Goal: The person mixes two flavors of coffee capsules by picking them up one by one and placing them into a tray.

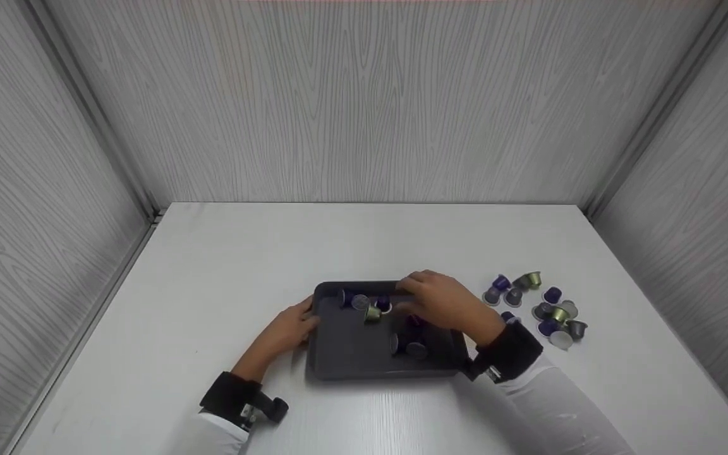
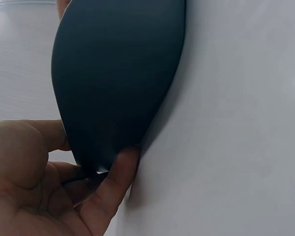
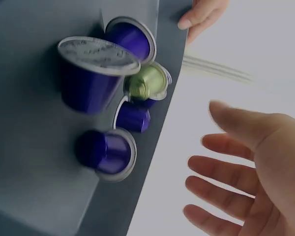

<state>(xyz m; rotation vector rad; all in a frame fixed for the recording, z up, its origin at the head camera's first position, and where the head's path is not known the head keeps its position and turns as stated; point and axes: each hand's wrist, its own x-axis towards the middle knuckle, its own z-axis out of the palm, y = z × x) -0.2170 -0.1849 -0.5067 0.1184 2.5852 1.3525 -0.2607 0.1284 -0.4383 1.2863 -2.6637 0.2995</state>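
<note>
A dark grey tray [image 1: 348, 354] lies on the table, holding several coffee capsules. Purple ones include a capsule [image 3: 91, 83] with a silver lid and another capsule [image 3: 115, 152] near the tray wall; a green capsule [image 1: 372, 314] lies among them. My left hand [image 1: 288, 328] grips the tray's left end, thumb and fingers on either side of its edge in the left wrist view. Over the tray's right part is my right hand [image 1: 443, 300]. Its fingers are spread and hold nothing in the right wrist view [image 3: 250, 167], beside the tray's rim.
On the table to the right of the tray lies a loose group of purple, grey and green capsules [image 1: 560, 315], with more capsules [image 1: 514, 297] just behind. Grey wood-grain panels [image 1: 370, 101] stand at the back and both sides.
</note>
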